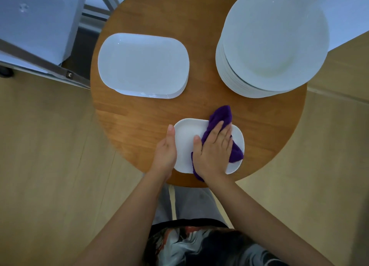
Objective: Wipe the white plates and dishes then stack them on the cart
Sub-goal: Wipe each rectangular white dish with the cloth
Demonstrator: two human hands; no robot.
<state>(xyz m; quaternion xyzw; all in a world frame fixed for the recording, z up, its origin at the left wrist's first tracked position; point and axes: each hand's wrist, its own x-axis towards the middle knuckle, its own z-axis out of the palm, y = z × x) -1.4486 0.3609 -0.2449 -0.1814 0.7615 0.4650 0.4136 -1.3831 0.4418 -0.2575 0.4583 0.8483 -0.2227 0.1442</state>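
Both hands (212,150) press purple cloth (221,116) onto small dish (184,138).

Right hand (214,152) presses purple cloth (220,117) flat onto small dish (184,144); left hand (165,152) steadies its edge.
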